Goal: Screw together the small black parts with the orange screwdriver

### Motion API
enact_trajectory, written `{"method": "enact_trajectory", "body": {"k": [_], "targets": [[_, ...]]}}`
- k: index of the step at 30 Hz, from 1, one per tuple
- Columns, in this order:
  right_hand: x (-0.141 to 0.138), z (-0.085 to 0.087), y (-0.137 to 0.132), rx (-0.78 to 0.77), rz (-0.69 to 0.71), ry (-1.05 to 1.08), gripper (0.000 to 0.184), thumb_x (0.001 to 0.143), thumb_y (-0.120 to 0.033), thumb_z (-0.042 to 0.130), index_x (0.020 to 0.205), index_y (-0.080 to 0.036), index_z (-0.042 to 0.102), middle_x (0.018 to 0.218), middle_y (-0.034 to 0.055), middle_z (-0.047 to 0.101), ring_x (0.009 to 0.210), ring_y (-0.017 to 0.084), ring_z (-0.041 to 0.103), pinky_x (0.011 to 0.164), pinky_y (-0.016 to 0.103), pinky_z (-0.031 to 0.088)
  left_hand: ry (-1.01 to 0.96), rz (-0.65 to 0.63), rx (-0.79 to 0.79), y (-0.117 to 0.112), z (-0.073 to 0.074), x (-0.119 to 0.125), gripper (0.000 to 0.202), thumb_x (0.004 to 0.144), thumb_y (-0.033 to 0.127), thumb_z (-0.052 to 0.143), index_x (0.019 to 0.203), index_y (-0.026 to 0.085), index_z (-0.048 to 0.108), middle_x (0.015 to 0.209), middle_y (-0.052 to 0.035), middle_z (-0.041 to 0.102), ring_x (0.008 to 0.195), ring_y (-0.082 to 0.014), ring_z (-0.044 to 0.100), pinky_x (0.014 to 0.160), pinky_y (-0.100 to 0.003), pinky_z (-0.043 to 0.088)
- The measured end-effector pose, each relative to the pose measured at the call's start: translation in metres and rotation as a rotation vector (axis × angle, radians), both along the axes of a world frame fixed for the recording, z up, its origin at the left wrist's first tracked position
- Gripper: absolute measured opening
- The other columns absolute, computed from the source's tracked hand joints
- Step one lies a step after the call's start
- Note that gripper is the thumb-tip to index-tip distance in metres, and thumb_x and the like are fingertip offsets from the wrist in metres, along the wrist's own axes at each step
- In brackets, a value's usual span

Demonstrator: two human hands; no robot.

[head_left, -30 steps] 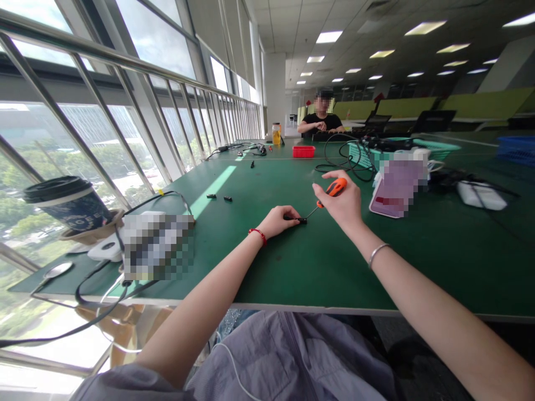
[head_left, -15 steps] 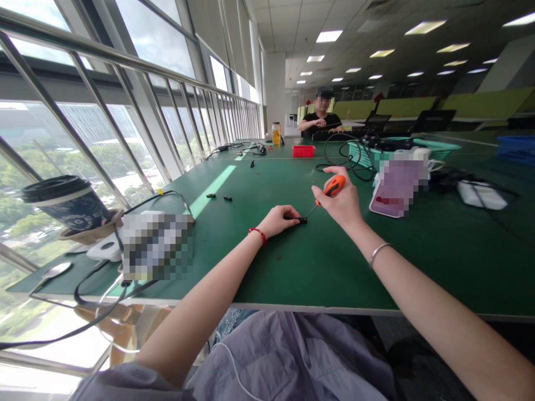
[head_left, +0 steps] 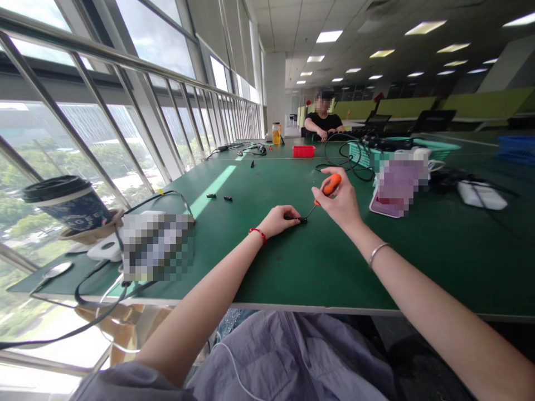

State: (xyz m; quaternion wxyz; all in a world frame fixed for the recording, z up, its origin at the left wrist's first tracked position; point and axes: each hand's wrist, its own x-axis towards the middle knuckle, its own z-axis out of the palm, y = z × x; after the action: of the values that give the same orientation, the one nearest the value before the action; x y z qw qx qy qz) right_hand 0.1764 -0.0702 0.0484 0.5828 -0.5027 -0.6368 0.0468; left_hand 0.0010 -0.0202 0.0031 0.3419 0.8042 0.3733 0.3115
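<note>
My left hand [head_left: 281, 221] pinches a small black part [head_left: 301, 220] against the green table [head_left: 259, 267]; my fingers cover much of it and its kind is unclear. An orange and black screwdriver [head_left: 332, 184] is in my right hand [head_left: 341, 197], gripped by the handle. Its thin shaft slants down to the left, and the tip meets the right end of the black part or lies very close to it. Farther left on the table lie two similar small black pieces [head_left: 228, 199], with another dark piece [head_left: 252, 164] beyond them.
To the right are a phone [head_left: 390, 206], a teal basket [head_left: 445, 147] and black cables [head_left: 355, 167]. A red tray [head_left: 303, 151] and a jar [head_left: 276, 133] stand farther back. At left are a paper cup [head_left: 69, 206], a spoon [head_left: 57, 270] and cords. A person [head_left: 324, 122] sits opposite.
The screwdriver handle and my right hand have shifted and turned very slightly. My left hand keeps its place. Across the table, the person's raised hand has come down.
</note>
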Motion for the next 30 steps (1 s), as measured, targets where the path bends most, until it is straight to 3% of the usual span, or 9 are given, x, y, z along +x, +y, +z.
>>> {"method": "enact_trajectory", "body": {"k": [3,7,11,16,23,30], "targets": [[-0.0002,0.0014,0.0001,-0.025,-0.072,-0.022,0.035,0.069,-0.045,0.065,0.094,-0.022,0.058,0.06,-0.003,0.053,0.058,0.017,0.053,0.06,0.031,0.042,0.0,-0.003,0.005,0.0001,-0.0001,-0.0002,0.011,0.072,0.021,0.066,0.079,0.012,0.066,0.079,-0.0048,0.07,0.075,-0.0136,0.061,0.078,-0.028,0.049],[-0.0001,0.0013,0.001,-0.063,-0.025,0.006,0.024,0.072,-0.046,0.062,0.077,-0.022,0.061,0.053,-0.0033,0.049,0.052,0.015,0.048,0.056,0.029,0.04,0.003,0.0,0.012,0.0002,-0.0005,0.0001,0.009,0.073,0.02,0.065,0.078,0.012,0.066,0.08,-0.0045,0.069,0.074,-0.0137,0.061,0.078,-0.029,0.049],[0.0017,-0.0006,0.0019,-0.017,0.012,0.005,0.02,0.072,-0.037,0.061,0.085,-0.022,0.062,0.061,-0.0022,0.054,0.056,0.015,0.051,0.058,0.029,0.041,0.003,-0.006,0.012,0.0,-0.0006,0.0006,0.009,0.073,0.02,0.065,0.078,0.012,0.065,0.08,-0.0044,0.069,0.075,-0.0135,0.06,0.079,-0.028,0.049],[0.0024,0.0013,-0.0004,0.053,0.014,-0.012,0.035,0.071,-0.039,0.062,0.102,-0.023,0.057,0.073,-0.001,0.058,0.068,0.017,0.057,0.065,0.029,0.045,0.006,-0.001,0.005,-0.0011,0.0005,0.001,0.009,0.073,0.021,0.065,0.078,0.012,0.064,0.08,-0.0046,0.068,0.075,-0.0136,0.06,0.078,-0.029,0.049],[0.0016,0.0037,0.0,-0.065,-0.04,0.005,0.03,0.074,-0.052,0.06,0.069,-0.022,0.06,0.051,-0.0022,0.05,0.05,0.014,0.048,0.055,0.028,0.039,0.001,-0.003,-0.006,-0.0012,0.0009,0.0008,0.008,0.073,0.018,0.063,0.078,0.012,0.065,0.079,-0.0044,0.069,0.074,-0.0135,0.06,0.079,-0.029,0.049],[0.0031,0.0019,0.0049,-0.045,0.043,0.069,0.022,0.072,-0.042,0.063,0.065,-0.021,0.06,0.05,-0.0035,0.05,0.048,0.012,0.046,0.052,0.025,0.036,0.0,-0.008,-0.003,0.001,-0.0014,0.0004,0.008,0.072,0.016,0.061,0.078,0.012,0.065,0.078,-0.0036,0.068,0.073,-0.0129,0.061,0.078,-0.027,0.05]]}}
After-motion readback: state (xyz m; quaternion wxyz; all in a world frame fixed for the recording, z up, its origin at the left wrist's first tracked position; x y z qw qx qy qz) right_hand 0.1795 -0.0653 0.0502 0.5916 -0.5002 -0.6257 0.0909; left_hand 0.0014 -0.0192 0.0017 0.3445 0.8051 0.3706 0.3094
